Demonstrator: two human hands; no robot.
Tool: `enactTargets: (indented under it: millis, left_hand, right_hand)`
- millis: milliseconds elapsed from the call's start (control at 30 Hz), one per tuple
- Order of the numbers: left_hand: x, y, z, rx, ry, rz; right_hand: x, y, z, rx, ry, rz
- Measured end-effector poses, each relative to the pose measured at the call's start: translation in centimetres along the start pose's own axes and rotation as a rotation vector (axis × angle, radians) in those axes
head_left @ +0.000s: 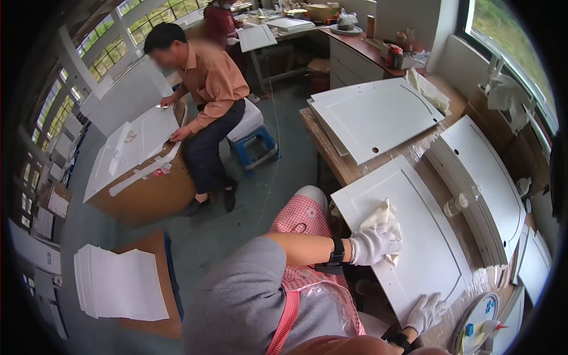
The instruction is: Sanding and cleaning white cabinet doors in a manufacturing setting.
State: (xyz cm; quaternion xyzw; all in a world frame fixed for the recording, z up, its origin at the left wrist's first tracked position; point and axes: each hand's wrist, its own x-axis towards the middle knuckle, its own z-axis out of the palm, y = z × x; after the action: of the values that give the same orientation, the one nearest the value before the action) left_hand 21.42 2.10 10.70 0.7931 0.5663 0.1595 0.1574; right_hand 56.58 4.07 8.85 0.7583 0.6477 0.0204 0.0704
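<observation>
My left hand [374, 244], in a white knit glove, is closed on a crumpled cream rag [384, 216]. It presses the rag on a white cabinet door panel [417, 231] with a curved end and a grooved border. The panel lies on the workbench in front of me. Near the panel's lower corner rests my right hand [427, 312], also gloved, its fingers stretched out on the surface and holding nothing. Dark bands circle both wrists.
More white panels [378, 112] are stacked on the bench beyond, and a curved stack [482, 177] stands to the right with a clear jar [455, 205]. A round tray [476, 325] holds a red-tipped bottle [491, 327]. Another person [213, 83] sits on a blue-legged stool [251, 142].
</observation>
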Motion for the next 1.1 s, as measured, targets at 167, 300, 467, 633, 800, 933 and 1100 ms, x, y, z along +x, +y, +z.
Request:
enactTargets:
  millis: [167, 300, 467, 633, 800, 933, 1100]
  left_hand:
    - [-1.1, -3.2, 4.0, 0.192, 0.062, 0.037]
    - [-1.7, -10.3, -2.1, 0.501, 0.086, -0.316]
    - [5.9, -6.7, -4.3, 0.302, 0.114, -0.229]
    - [16.4, 2.1, 2.4, 0.150, 0.136, 0.293]
    - [21.2, -3.2, 5.5, 0.418, 0.105, 0.277]
    - [20.9, -15.6, 0.6, 0.396, 0.017, 0.010]
    - [20.6, -20.9, -0.8, 0.353, 0.019, -0.154]
  right_hand:
    - [0.6, 2.0, 2.1, 0.058, 0.022, 0.010]
    - [0.6, 3.2, 4.8, 0.100, 0.083, -0.004]
    - [0.2, 2.6, 3.5, 0.130, 0.089, 0.003]
    - [0.2, 2.2, 2.7, 0.138, 0.051, 0.016]
    - [-0.1, 2.1, 2.7, 0.214, 0.078, -0.036]
    - [-0.2, 2.2, 0.9, 0.307, 0.066, 0.033]
    - [-0.3, 2.8, 0.1, 0.334, -0.031, 0.045]
